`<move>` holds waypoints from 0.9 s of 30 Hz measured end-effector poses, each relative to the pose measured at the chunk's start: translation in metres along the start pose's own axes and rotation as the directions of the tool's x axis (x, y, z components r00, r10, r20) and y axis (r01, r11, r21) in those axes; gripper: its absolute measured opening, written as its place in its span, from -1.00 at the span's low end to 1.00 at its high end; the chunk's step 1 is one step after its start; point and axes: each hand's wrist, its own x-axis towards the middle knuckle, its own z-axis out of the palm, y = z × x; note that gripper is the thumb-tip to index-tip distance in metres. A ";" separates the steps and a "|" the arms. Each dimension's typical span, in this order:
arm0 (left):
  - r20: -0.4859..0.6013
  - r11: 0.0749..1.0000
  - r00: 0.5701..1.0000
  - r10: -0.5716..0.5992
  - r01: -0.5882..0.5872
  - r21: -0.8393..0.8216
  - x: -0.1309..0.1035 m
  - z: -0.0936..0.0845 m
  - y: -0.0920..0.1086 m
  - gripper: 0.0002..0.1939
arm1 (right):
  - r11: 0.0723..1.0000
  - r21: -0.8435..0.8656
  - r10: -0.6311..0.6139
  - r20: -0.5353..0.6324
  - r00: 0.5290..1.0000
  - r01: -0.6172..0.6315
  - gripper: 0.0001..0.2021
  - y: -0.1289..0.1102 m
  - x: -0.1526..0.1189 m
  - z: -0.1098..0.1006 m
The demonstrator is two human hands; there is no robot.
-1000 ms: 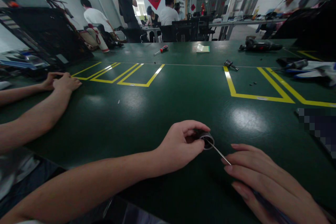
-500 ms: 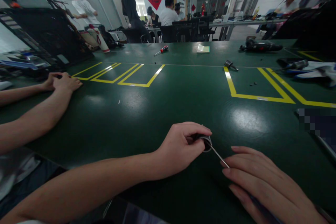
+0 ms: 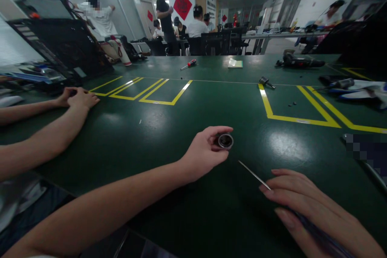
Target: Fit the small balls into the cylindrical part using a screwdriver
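My left hand (image 3: pixel 207 151) grips a small round metal ring-like part (image 3: pixel 225 141), its dark hollow end facing up toward me. At the lower right, my right hand (image 3: pixel 317 205) is closed on a tool with a thin metal shaft (image 3: pixel 254 175) and a dark handle partly hidden by the palm. The shaft's tip points up and left, a short gap away from the round part. Both hands are over the green table (image 3: pixel 193 121).
Another person's hands (image 3: pixel 79 98) rest at the left edge. Farther back lie a red screwdriver (image 3: pixel 189 64), a sticky-note pad (image 3: pixel 235 63), a small metal part (image 3: pixel 266 82), a power tool (image 3: pixel 299 61) and gloves (image 3: pixel 363 88). A dark device (image 3: pixel 367 155) sits at the right.
The shaft's tip has come out of the round part. My left hand has moved left and up, turning the part's open end into view. The camera view has tilted up slightly.
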 end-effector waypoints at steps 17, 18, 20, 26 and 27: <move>-0.253 0.881 0.905 0.342 -0.215 0.422 0.119 -0.049 -0.036 -0.58 | 0.423 0.713 0.714 0.119 0.690 -0.560 -0.81 0.037 0.083 0.033; -0.241 0.885 0.910 0.338 -0.220 0.410 0.119 -0.050 -0.037 -0.57 | 0.395 0.762 0.712 0.098 0.695 -0.513 -0.82 0.043 0.092 0.041; -0.252 0.893 0.906 0.340 -0.227 0.390 0.119 -0.051 -0.039 -0.58 | 0.405 0.783 0.706 0.060 0.706 -0.472 -0.83 0.054 0.106 0.057; -0.300 0.902 0.888 0.349 -0.231 0.365 0.120 -0.052 -0.045 -0.59 | 0.565 0.679 0.639 -0.001 0.769 -0.468 -0.83 0.069 0.117 0.086; -0.298 0.896 0.885 0.358 -0.236 0.376 0.120 -0.053 -0.047 -0.59 | 0.579 0.650 0.639 0.014 0.769 -0.493 -0.82 0.069 0.116 0.087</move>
